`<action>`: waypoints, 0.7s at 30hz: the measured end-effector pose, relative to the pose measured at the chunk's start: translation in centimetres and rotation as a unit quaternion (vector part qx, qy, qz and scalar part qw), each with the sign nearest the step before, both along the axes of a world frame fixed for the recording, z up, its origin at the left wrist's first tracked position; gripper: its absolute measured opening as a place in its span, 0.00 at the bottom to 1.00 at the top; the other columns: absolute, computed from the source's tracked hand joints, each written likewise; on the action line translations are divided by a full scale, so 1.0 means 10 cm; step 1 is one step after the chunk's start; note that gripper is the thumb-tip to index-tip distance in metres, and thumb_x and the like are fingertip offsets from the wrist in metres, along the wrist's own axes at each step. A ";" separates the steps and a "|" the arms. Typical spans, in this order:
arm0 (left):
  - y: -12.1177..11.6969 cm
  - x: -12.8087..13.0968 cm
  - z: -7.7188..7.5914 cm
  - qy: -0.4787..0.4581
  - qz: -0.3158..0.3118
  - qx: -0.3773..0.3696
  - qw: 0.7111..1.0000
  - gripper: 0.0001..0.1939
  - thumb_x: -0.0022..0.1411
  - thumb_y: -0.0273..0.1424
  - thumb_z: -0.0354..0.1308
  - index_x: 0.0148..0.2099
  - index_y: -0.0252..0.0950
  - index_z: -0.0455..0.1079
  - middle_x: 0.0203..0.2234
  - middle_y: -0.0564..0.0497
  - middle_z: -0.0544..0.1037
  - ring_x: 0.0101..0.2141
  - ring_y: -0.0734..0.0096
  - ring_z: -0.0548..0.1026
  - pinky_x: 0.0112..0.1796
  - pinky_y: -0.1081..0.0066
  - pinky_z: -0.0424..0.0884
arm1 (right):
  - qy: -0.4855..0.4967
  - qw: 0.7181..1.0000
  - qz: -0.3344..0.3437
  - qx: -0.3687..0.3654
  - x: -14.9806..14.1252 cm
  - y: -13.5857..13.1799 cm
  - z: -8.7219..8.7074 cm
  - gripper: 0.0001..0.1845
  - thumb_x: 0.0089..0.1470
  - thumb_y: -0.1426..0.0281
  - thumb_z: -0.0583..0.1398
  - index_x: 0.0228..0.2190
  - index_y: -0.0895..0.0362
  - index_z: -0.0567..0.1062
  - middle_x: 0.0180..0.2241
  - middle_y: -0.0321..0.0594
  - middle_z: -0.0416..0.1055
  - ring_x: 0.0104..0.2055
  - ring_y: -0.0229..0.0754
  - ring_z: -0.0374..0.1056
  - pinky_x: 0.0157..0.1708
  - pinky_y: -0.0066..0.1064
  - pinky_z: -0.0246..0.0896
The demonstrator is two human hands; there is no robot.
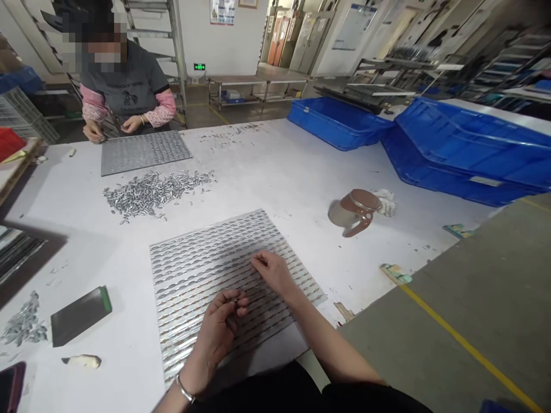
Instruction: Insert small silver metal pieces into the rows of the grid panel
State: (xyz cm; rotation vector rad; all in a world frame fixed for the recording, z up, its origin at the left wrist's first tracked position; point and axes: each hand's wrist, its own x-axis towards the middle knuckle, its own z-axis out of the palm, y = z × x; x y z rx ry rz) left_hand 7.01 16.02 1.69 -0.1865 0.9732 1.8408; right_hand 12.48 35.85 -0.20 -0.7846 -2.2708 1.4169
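A ribbed, silvery metal tray sheet, its rows filled with small shiny metal pieces, lies flat on the near middle of the white tabletop. The right hand rests on the tray's right part, fingers drawn narrow as if pinching one of the small pieces against a row. The left hand hovers over the near edge, fingers curled close around something thin and dark; what it is cannot be made out. The pieces look light, stiff and slippery, best taken by their narrow sides with fingertips; the thin tray would likely flex, so lifting it by two opposite edges seems safest. A loose heap of the same silvery pieces lies farther left, and a tipped brown mug to the right.
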 end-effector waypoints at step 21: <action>0.00 0.02 0.03 0.016 -0.042 0.005 0.999 0.14 0.55 0.31 0.67 0.42 0.31 0.70 0.34 0.42 0.80 0.27 0.72 0.76 0.25 0.76 0.71 | 0.034 0.984 -0.059 0.162 -0.05 -0.23 0.02 0.10 0.59 0.67 0.57 0.41 0.57 0.70 0.27 0.37 0.71 0.29 0.43 0.68 0.34 0.33 0.63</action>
